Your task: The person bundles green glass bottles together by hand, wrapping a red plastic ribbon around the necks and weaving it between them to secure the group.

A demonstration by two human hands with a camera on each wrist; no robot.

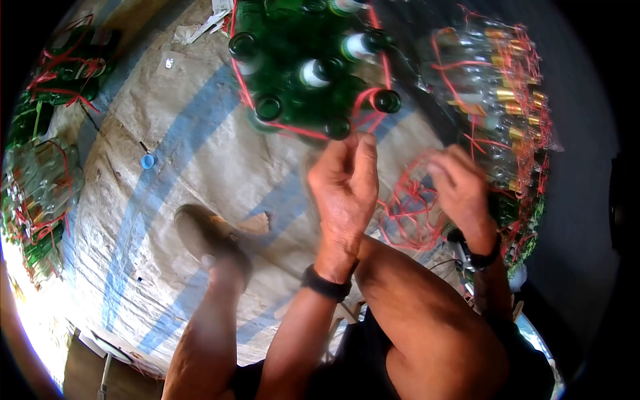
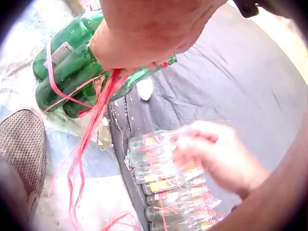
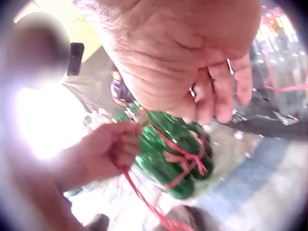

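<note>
That green glass bottle bundle (image 1: pixel 288 83) just past the left hand (image 1: pixel 345 183) looks heavy, slick and chippable, so I'd hug it round the middle rather than trust the red twine (image 2: pixel 100 108) that hand's pinching, while the right hand (image 1: pixel 463 189) hangs loose, holding nothing.

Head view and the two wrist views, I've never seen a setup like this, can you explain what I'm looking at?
There is no machine at work here, just a person's two bare hands. The head view comes from a camera worn on the head, looking down. Each wrist view comes from a camera on that wrist, so its own hand looms large at the top. The left hand grips red string by a bundle of green bottles bound in red. The right hand has loosely bent fingers and holds nothing I can see. A blue cap lies on the striped sheet; bundled clear bottles lie off to the right.
</note>
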